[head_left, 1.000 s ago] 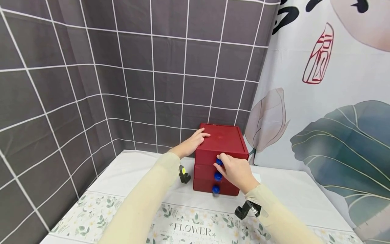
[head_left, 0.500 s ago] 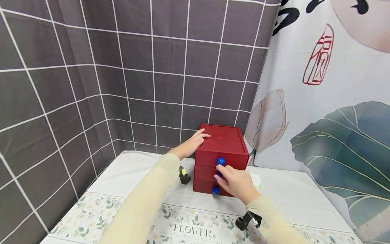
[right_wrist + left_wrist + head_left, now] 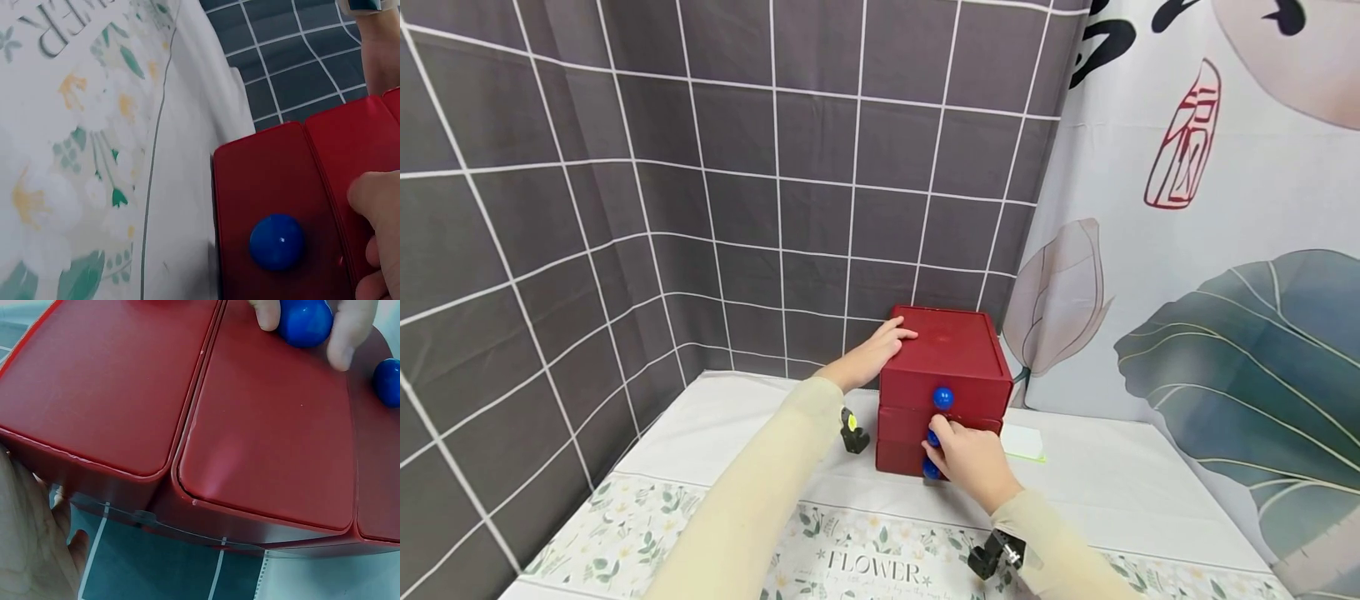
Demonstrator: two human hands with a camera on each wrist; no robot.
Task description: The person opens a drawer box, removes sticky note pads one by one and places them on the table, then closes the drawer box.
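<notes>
A red three-drawer cabinet [image 3: 951, 342] stands at the back of the table, a round blue knob on each drawer. My left hand [image 3: 868, 354] rests with extended fingers over the cabinet's top left edge. With thumb and fingers, my right hand [image 3: 976, 465] pinches the middle drawer's knob [image 3: 305, 322]. The top knob [image 3: 943, 398] is fully visible above that hand. Below it, the bottom knob [image 3: 277, 242] shows whole in the right wrist view. All three drawer fronts look closed, and the right hand hides part of the lower two in the head view.
A white card with a green edge [image 3: 1024, 442] lies right of the cabinet. The white tablecloth [image 3: 1097, 467] has a floral band with the word FLOWER. Behind hangs a dark grid curtain [image 3: 820, 208], beside a white printed one [image 3: 1120, 167]. Black camera mounts sit at both wrists.
My right hand has left the top knob, moved down, and now pinches the middle one. The white card has come into sight. My left hand has stayed put.
</notes>
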